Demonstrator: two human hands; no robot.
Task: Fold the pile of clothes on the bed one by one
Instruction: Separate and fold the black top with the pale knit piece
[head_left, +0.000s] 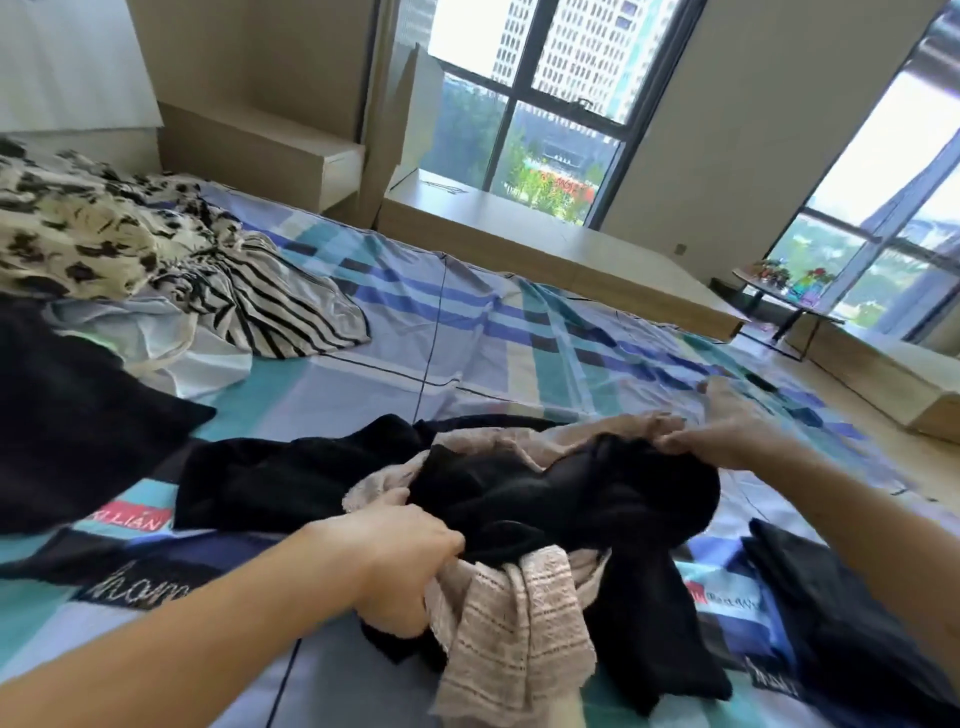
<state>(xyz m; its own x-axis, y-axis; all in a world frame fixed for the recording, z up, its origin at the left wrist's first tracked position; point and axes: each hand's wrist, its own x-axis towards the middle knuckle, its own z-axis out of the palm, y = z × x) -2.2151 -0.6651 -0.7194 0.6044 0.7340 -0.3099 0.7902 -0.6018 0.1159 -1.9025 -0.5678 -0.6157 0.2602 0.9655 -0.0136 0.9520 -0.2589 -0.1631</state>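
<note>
The black garment (545, 493) lies bunched on the bed (467, 338) straight ahead of the person, tangled with a pink lace piece (514, 623) that wraps under and around it. The bundle's long axis runs from near-left to far-right, with one hand at each end. The left hand (400, 551) has a closed grip on the lace at the near end. The right hand (727, 439) pinches what seems the lace rim at the far end, near the bed's right edge. For spreading, I judge the bare sheet beyond the bundle offers room. The unfolded pile (156, 270) lies well apart, far left, and another dark piece (841, 597) sits just beside the bundle on the right.
</note>
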